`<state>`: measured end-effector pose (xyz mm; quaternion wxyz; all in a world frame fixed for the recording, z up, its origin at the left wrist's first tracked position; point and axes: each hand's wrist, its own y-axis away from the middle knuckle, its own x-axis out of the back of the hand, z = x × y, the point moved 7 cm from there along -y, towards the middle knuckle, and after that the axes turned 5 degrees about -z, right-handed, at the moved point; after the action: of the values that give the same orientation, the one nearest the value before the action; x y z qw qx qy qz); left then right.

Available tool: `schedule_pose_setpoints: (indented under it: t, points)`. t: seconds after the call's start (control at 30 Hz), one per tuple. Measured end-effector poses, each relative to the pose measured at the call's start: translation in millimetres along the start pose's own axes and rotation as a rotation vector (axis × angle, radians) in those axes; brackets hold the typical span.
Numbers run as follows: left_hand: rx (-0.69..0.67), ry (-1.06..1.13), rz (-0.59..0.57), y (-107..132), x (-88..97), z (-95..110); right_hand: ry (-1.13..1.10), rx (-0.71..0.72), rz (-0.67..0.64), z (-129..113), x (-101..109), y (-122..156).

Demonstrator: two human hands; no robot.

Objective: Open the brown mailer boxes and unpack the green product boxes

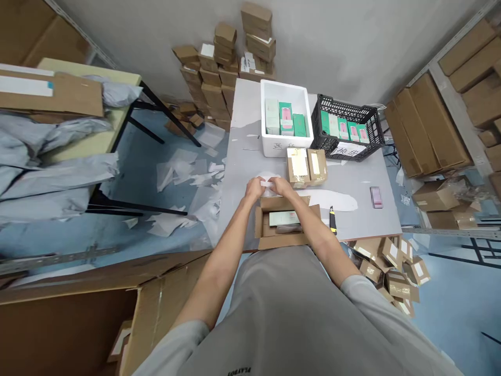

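My left hand (254, 187) and my right hand (281, 186) are close together above the table, their fingers closed on a small white slip (267, 184) that looks like folded paper or film. Right below them, at the table's front edge, sits an open cardboard box (266, 242). Inside it lie a pale green box (278, 218) and a greyish wrapped piece (288, 228). Two taped cardboard boxes with white labels (299, 163) stand just beyond my right hand. A yellow and black utility knife (332, 219) rests to the right of the open box.
At the table's back are a white foam bin (286, 142) and a black crate (348, 149), both with green boxes inside. A pink packet (376, 197) lies on the right. Cartons (399, 277) and paper scraps (172, 172) cover parts of the floor. A large open carton (156, 308) stands front left.
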<state>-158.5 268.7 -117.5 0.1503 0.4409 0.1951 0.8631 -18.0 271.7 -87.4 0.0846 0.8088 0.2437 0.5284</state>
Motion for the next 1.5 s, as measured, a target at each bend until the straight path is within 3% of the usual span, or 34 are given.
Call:
schedule_pose_setpoints:
  t: [0.1, 0.23, 0.33, 0.47, 0.5, 0.57, 0.67, 0.8, 1.03, 1.23, 1.5]
  points:
    - [0.012, 0.007, -0.04, -5.3, -7.7, -7.9, -0.014, -0.07, -0.139, 7.8, -9.3, -3.0]
    - [-0.007, 0.002, -0.075, -11.1, -1.1, -9.0, -0.04, -0.11, -0.156, 20.9, 1.2, 10.4]
    - [-0.021, -0.014, -0.063, 0.3, 13.1, -10.4, -0.124, -0.093, 0.013, 37.4, 20.9, 43.7]
    - [-0.163, 0.025, 0.119, 54.4, 27.5, -3.3, -0.308, -0.082, 0.303, 64.8, 35.4, 119.8]
    - [-0.205, 0.068, 0.118, 71.1, 22.7, 0.3, -0.325, -0.109, 0.332, 70.7, 33.0, 139.2]
    - [-0.246, 0.111, -0.005, 99.7, -0.8, 8.2, -0.315, -0.209, 0.324, 79.8, 21.8, 171.3]
    - [-0.154, -0.039, -0.25, 124.8, -49.1, 13.3, -0.298, -0.386, 0.121, 85.3, -10.0, 195.8]
    - [0.037, -0.234, -0.373, 129.2, -90.6, 7.1, -0.289, -0.567, -0.173, 89.0, -53.4, 199.3]
    - [0.113, -0.235, -0.376, 122.3, -120.1, -0.2, -0.299, -0.689, -0.312, 96.5, -93.3, 178.9]
    - [0.117, -0.221, -0.323, 124.2, -133.7, -1.8, -0.314, -0.741, -0.338, 95.9, -104.2, 161.8]
    - [0.085, -0.239, -0.31, 128.6, -142.0, -2.6, -0.369, -0.831, -0.317, 105.8, -104.0, 161.1]
